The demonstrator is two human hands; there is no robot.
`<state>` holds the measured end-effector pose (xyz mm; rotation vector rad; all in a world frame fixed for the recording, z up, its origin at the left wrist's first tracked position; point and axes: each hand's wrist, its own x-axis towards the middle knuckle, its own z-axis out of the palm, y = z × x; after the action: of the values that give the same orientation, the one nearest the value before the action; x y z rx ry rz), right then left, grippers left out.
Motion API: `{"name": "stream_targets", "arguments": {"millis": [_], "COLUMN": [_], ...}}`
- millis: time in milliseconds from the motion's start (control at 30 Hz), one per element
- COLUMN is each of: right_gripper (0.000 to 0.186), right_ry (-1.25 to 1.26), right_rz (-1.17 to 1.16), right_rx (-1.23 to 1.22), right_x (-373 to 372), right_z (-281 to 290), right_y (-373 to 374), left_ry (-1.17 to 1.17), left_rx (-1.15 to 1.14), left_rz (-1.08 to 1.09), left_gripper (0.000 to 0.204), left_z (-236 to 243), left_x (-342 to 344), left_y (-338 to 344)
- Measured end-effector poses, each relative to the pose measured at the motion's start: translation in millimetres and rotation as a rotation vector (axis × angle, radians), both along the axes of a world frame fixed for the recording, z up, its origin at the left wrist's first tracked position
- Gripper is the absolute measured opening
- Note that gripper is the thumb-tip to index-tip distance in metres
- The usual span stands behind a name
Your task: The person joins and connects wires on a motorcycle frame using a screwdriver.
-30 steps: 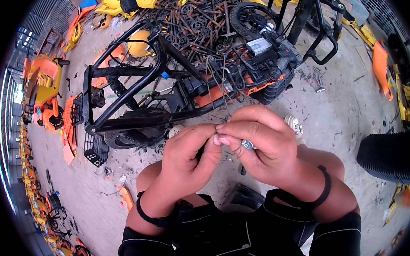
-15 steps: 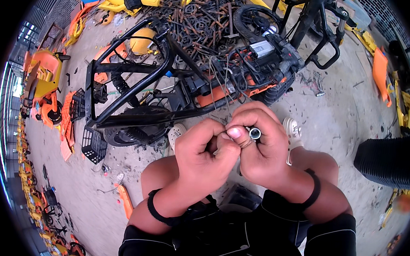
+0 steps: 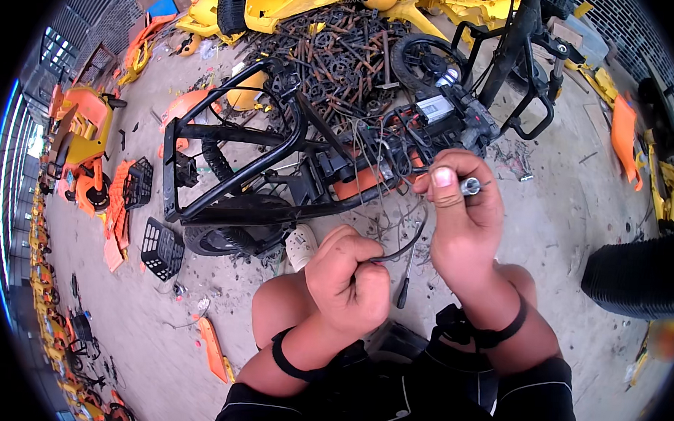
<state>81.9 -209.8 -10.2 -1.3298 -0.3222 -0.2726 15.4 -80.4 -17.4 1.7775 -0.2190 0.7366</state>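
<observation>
Hands that met at the fingertips half a second ago now stand apart: the right hand (image 3: 463, 209) is higher and farther out, the left hand (image 3: 348, 287) lower and nearer the body, with a black cable (image 3: 411, 246) bowed in the gap. The left hand is closed in a fist round the cable's near part, thumb pressed on the curled forefinger, which seems to keep it from slipping. The right hand is drawn in narrow, with a bright metal cylinder (image 3: 470, 186) lodged among its curled fingers, probably so that thumb and forefinger stay usable. The cable rises toward that thumb; whether the fingertips pinch it, I cannot tell.

Below the right hand and beside the left, a screwdriver (image 3: 402, 294) lies on the concrete floor (image 3: 534, 228), within easy reach. Just beyond both hands lies a stripped black scooter frame (image 3: 240, 176), its bundled wiring nearest the right hand, perhaps left exposed for access. Left of the left hand rests a black plastic crate (image 3: 161, 248); well beyond the hands is a heap of rusty metal parts (image 3: 330, 58).
</observation>
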Motion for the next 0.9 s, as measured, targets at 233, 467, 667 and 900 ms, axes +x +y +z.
{"name": "stream_targets", "arguments": {"millis": [233, 467, 667, 900], "right_gripper": [0.013, 0.015, 0.028, 0.040], "right_ry": [-0.163, 0.482, 0.638, 0.817], "right_rz": [0.304, 0.194, 0.127, 0.487], "right_rx": [-0.376, 0.035, 0.030, -0.839], "right_x": [-0.5, -27.7, 41.0, 31.9], "right_z": [8.8, -40.5, -47.3, -124.7], "right_y": [-10.5, 27.0, -11.8, -10.7], "left_ry": [0.405, 0.541, 0.457, 0.424], "left_rx": [-0.358, -0.769, -0.679, -0.481], "left_rz": [-0.173, -0.009, -0.135, -0.059], "left_gripper": [0.014, 0.012, 0.023, 0.038], "left_z": [-4.6, -25.0, -10.4, 1.3], "left_x": [4.4, 15.7, 36.6, 17.7], "left_y": [17.2, -18.7, 27.7, 57.2]}}
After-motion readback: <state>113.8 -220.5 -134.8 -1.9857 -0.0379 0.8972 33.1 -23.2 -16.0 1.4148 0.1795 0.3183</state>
